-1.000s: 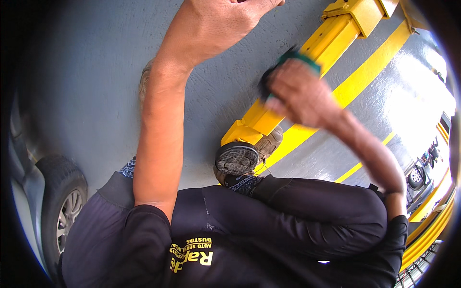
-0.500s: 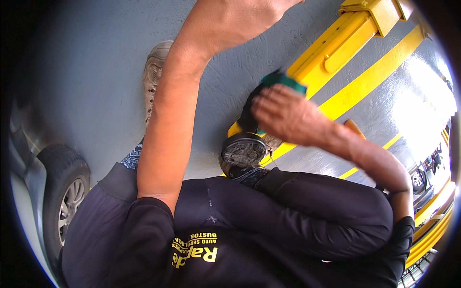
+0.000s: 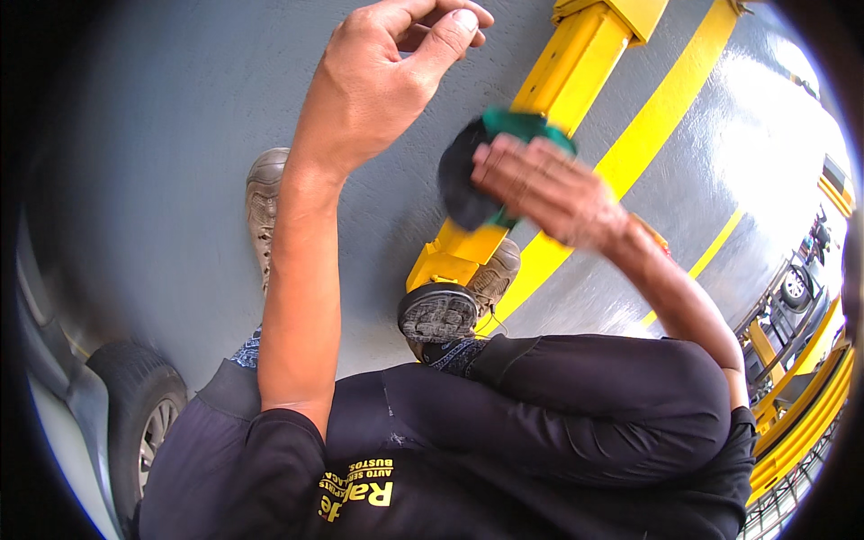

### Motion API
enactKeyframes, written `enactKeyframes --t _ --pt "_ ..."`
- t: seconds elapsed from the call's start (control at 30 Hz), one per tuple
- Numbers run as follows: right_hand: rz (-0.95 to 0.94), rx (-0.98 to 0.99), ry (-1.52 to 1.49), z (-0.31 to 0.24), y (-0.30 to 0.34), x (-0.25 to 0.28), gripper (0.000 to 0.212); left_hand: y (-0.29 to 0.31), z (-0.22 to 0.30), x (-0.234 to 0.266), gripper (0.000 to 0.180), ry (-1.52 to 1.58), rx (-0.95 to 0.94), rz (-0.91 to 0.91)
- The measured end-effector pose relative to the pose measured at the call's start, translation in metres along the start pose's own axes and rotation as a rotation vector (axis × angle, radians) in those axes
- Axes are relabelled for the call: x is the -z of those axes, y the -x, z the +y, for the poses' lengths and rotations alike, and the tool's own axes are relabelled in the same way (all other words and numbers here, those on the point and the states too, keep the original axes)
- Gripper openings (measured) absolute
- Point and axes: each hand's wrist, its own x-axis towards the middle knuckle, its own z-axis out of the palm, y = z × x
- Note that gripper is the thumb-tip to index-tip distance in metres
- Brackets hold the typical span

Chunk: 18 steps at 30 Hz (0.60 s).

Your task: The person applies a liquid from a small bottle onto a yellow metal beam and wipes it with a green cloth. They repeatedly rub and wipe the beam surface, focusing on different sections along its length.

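My right hand (image 3: 549,184), a little blurred, lies with its fingers stretched over a black-and-green cloth (image 3: 465,175) and presses it onto the yellow steel lift arm (image 3: 571,67). The cloth bunches around the beam and hides part of it. My left hand (image 3: 373,85) is raised at the upper middle, to the left of the beam. Its fingers are loosely curled, thumb out, and nothing shows in them. At the beam's near end sits a round black rubber pad (image 3: 438,310), just in front of my feet.
My shoe (image 3: 496,273) stands beside the beam's near end; the other shoe (image 3: 265,202) is farther left. A car wheel (image 3: 148,418) stands close at the lower left. Yellow stripes (image 3: 670,103) cross the grey floor (image 3: 198,117). Yellow metal parts (image 3: 801,432) lie at the far right.
My left hand has come down from the upper edge and turned, so its thumb and fingers show. My right hand and the cloth have shifted slightly along the lift arm. The view has tilted.
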Motion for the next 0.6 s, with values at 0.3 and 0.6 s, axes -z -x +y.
enactKeyframes --t 0.3,0.6 --pt "0.366 -0.477 -0.068 0.010 -0.009 -0.011 0.071 0.002 -0.026 -0.008 0.029 -0.171 -0.194 -0.037" --pt "0.454 -0.565 -0.049 0.012 -0.010 -0.026 0.061 0.008 -0.027 -0.018 0.026 -0.123 -0.115 -0.038"
